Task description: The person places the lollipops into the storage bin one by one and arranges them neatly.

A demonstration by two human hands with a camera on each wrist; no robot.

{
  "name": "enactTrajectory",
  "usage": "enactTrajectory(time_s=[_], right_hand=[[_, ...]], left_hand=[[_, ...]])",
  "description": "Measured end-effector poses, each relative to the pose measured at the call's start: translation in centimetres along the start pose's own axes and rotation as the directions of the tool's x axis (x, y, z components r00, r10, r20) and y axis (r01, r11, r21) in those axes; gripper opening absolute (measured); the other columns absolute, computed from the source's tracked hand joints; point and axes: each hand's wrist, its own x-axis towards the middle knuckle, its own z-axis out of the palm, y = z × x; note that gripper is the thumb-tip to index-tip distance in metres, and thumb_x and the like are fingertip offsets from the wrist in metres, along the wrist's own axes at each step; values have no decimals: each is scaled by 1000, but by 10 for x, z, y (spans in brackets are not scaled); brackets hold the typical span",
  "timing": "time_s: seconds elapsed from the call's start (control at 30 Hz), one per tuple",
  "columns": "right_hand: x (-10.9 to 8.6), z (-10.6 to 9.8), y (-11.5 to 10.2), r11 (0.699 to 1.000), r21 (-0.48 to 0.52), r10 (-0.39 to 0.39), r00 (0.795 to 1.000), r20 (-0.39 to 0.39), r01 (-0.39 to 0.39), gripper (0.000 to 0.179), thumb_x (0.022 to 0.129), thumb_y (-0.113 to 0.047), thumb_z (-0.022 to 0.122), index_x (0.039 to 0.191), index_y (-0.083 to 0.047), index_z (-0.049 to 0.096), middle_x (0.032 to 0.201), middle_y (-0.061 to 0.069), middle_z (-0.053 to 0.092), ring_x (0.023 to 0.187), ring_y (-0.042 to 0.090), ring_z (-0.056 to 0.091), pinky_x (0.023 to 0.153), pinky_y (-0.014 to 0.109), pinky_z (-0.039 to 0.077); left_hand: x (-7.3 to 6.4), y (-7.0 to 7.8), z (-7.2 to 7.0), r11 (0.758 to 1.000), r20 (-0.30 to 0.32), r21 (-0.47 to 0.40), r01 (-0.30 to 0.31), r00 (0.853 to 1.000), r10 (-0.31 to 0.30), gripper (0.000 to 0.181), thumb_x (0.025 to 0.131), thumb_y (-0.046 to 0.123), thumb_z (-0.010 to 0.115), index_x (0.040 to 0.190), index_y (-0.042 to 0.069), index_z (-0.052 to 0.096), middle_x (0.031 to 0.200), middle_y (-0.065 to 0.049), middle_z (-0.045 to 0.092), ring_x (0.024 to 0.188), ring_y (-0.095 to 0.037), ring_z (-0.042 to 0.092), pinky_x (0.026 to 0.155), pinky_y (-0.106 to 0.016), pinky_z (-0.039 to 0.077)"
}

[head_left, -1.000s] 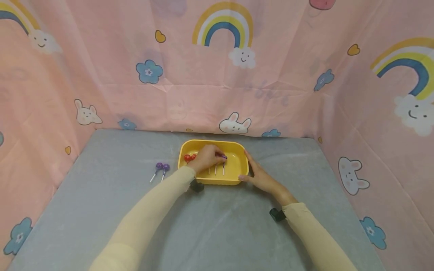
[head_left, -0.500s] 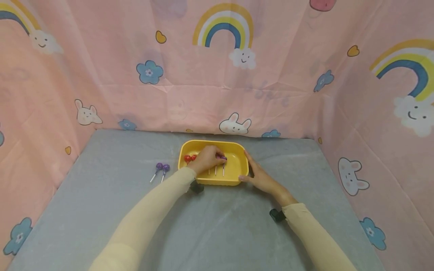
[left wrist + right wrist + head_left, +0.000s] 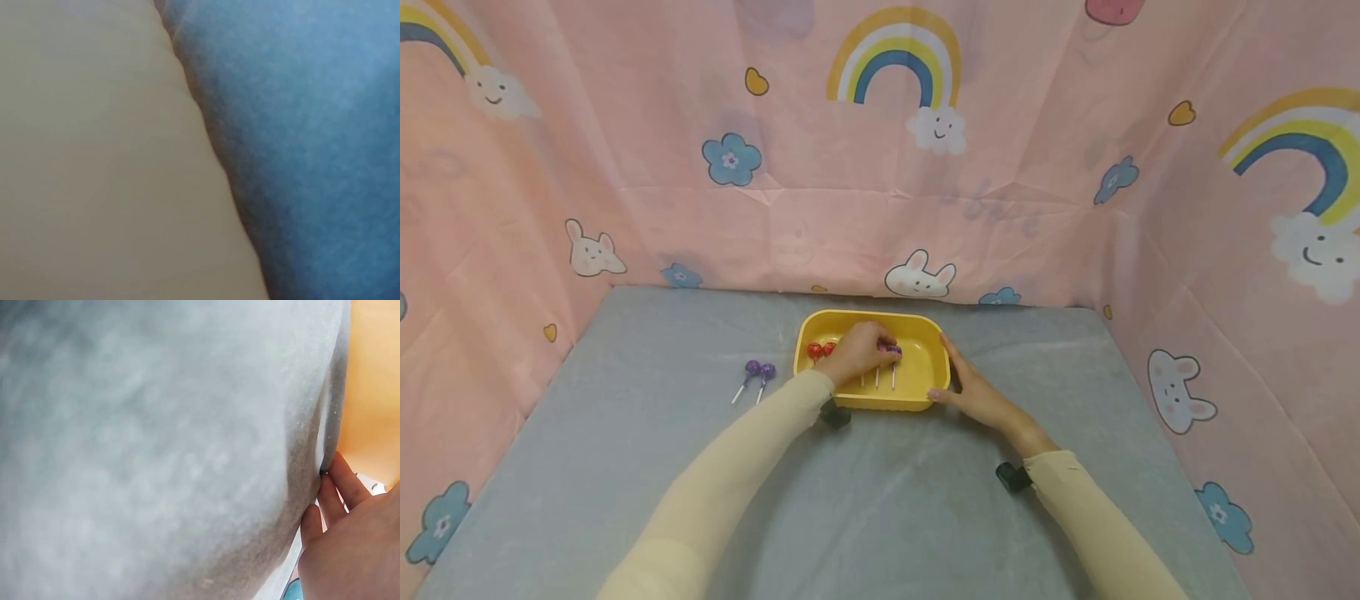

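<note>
A yellow rectangular box (image 3: 925,379) sits toward the back of the table. My left hand (image 3: 853,352) reaches into it, thumb and forefinger pinching a purple lollipop (image 3: 893,377) by its wrapped head. Just left of that one another purple lollipop (image 3: 877,377) lies partly under the fingers, and a third white stick shows beside it. Two red lollipops (image 3: 815,351) lie at the box's left end, partly hidden by the hand. Against the right end of the box rests my right hand (image 3: 977,396), fingers extended along the outer wall and thumb at the near corner.
Two purple lollipops (image 3: 760,371) lie on the grey cloth-covered table (image 3: 880,500), left of the box. Pink patterned curtain (image 3: 812,208) encloses the back and sides. The left wrist view holds only sleeve (image 3: 112,156) and blurred cloth.
The purple lollipop's stick under my left fingers has shifted very slightly left. Both hands and the box stay in place.
</note>
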Motion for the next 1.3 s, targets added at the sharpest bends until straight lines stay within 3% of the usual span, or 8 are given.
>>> enactTrajectory(time_s=[0.43, 0.57, 0.77, 0.93, 1.07, 1.2, 1.3], right_hand=[[0, -1, 2, 1000, -6, -10, 1000, -2, 10, 102, 90, -46, 69, 156, -44, -9, 169, 8, 1, 156, 37, 8, 123, 63, 12], [0, 0, 1, 1000, -10, 1, 1000, -3, -1, 102, 90, -47, 69, 156, -44, -9, 170, 8, 1, 156, 38, 8, 123, 63, 13], [0, 0, -1, 1000, -12, 0, 1000, -2, 0, 103, 90, -46, 69, 155, -44, -10, 170, 8, 1, 156, 37, 8, 123, 61, 14], [0, 0, -3, 1000, -6, 9, 1000, -5, -9, 104, 89, -46, 70, 156, -43, -10, 170, 7, 0, 156, 36, 6, 123, 60, 14], [0, 1, -5, 1000, -7, 17, 1000, -2, -17, 105, 89, -48, 70, 156, -43, -10, 170, 7, 0, 156, 36, 7, 123, 60, 14], [0, 1, -4, 1000, 5, 15, 1000, -5, -15, 104, 89, -47, 70, 155, -45, -9, 170, 7, 0, 156, 36, 7, 123, 60, 14], [2, 2, -3, 1000, 5, 12, 1000, -6, -12, 103, 90, -46, 70, 155, -45, -9, 170, 7, 0, 156, 36, 6, 123, 60, 14]], left_hand=[[-2, 10, -17, 997, 6, -79, 12, 1000, -11, 35, 88, 29, 76, 114, 6, 73, 100, -7, 73, 84, -16, 65, 86, -31, 56], [-11, 21, -37, 994, -37, -104, -15, 999, 11, 36, 89, 30, 74, 117, 8, 72, 108, -6, 69, 98, -20, 64, 95, -34, 54], [-34, 26, -85, 982, -181, -166, -94, 981, 63, 29, 90, 24, 74, 114, 8, 73, 116, -9, 72, 109, -27, 66, 100, -41, 53], [-60, 3, -125, 970, -267, -217, -109, 963, 48, 31, 91, 26, 72, 116, 8, 71, 118, -11, 72, 111, -28, 67, 103, -43, 52], [-87, -23, -147, 970, -337, -228, -87, 942, 5, 32, 93, 27, 70, 118, 7, 70, 118, -13, 72, 105, -18, 66, 98, -36, 53], [-111, -50, -157, 971, -347, -236, -31, 936, -54, 32, 93, 25, 70, 118, 6, 70, 119, -15, 72, 96, 2, 62, 88, -18, 52], [-126, -72, -157, 974, -306, -224, 34, 947, -104, 33, 94, 25, 69, 120, 6, 69, 121, -15, 71, 97, 2, 63, 87, -15, 51]])
